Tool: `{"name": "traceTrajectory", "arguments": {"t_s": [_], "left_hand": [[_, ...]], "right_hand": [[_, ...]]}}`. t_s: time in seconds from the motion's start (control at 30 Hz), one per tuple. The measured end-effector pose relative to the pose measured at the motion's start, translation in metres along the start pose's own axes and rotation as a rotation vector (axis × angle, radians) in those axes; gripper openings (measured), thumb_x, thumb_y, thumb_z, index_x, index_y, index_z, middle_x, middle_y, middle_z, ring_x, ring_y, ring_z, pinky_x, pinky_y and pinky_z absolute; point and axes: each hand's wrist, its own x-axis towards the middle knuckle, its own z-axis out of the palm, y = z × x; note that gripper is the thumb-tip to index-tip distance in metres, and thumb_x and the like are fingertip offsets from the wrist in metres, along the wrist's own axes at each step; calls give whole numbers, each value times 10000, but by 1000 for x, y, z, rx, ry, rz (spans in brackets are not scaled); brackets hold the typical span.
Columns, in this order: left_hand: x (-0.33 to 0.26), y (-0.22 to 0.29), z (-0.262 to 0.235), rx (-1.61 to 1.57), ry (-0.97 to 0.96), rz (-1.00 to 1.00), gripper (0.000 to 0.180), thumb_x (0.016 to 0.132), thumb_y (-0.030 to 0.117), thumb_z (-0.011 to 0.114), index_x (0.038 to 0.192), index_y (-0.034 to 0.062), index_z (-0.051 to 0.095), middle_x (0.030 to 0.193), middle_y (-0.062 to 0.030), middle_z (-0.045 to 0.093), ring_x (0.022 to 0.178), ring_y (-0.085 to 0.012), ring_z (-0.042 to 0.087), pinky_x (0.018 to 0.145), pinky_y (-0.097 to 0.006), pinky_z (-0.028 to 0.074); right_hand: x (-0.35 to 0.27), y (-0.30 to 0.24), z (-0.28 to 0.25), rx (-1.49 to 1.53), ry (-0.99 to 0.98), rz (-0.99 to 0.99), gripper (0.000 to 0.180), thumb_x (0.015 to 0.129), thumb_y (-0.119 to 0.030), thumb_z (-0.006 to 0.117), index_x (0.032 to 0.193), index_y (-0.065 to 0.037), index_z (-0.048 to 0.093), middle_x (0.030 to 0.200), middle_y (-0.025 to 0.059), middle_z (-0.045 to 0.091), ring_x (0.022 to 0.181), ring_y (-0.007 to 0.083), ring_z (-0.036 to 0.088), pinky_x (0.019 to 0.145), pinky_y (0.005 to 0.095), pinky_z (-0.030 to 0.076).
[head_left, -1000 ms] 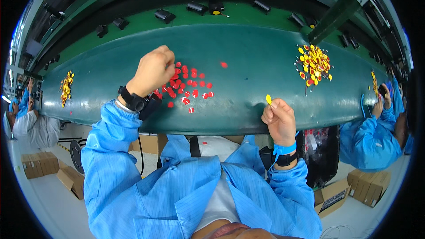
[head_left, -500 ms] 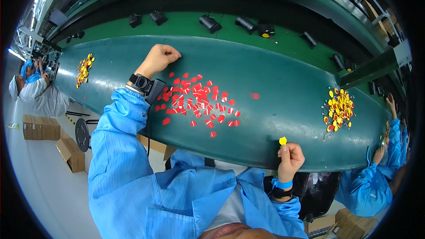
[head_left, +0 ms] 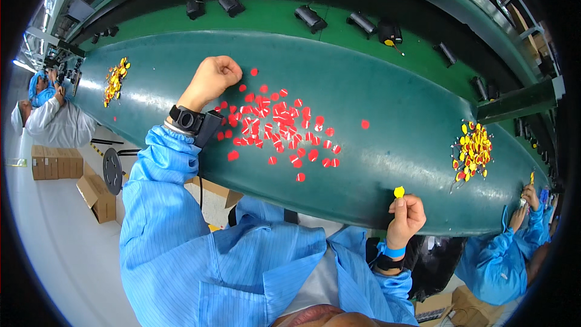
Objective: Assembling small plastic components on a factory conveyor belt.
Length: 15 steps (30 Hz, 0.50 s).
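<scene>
My right hand (head_left: pixel 407 215) is at the near edge of the green table (head_left: pixel 357 181). Its thumb and finger pinch a small yellow disc (head_left: pixel 399 192), held upright. Farther off on the left, my left hand (head_left: pixel 216 77) hovers over the table with thumb and fingers pressed together; anything between them is hidden. One red disc (head_left: pixel 254 72) lies just beside its fingertips. Below and to the right spread many red discs (head_left: pixel 279 127), some with a white stripe. A lone red disc (head_left: pixel 365 124) sits apart, right of the spread.
Heaps of yellow and red pieces lie at right (head_left: pixel 472 151) and far left (head_left: pixel 115 82). Black devices (head_left: pixel 310 19) line the green strip beyond the table. A green post (head_left: pixel 520 102) stands at right. People work at both ends; cardboard boxes (head_left: pixel 57 163) rest on the floor.
A red disc now lies beside my left fingertips, where none showed before. The view has shifted slightly. My right hand still holds the yellow disc. The person at right has raised a hand to the table.
</scene>
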Motion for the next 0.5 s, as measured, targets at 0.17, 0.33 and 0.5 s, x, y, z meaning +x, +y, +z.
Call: {"name": "traceTrajectory", "arguments": {"t_s": [0.17, 0.33, 0.5], "left_hand": [[39, -7, -30, -174, 261, -156, 152, 806, 166, 656, 828, 17, 633, 700, -13, 584, 557, -68, 494, 460, -220, 387], [110, -4, -36, -353, 511, -295, 319, 837, 312, 668, 872, 0, 612, 711, -26, 568, 552, -87, 502, 441, -228, 387], [179, -26, -45, -463, 591, -360, 381, 799, 375, 708, 769, 14, 589, 659, -46, 579, 451, -122, 484, 419, -269, 365]], "right_hand": [[1, -1, -1, 12, -12, 55, 83, 879, -37, 569, 809, 0, 543, 666, 27, 544, 577, 75, 492, 539, 198, 394], [0, 1, -1, 33, 38, 54, 86, 851, -10, 583, 773, 4, 550, 657, 21, 546, 578, 62, 496, 537, 193, 392], [1, 1, 1, 20, 55, 42, 77, 831, 5, 591, 763, 2, 555, 643, 31, 563, 552, 65, 494, 522, 204, 402]]}}
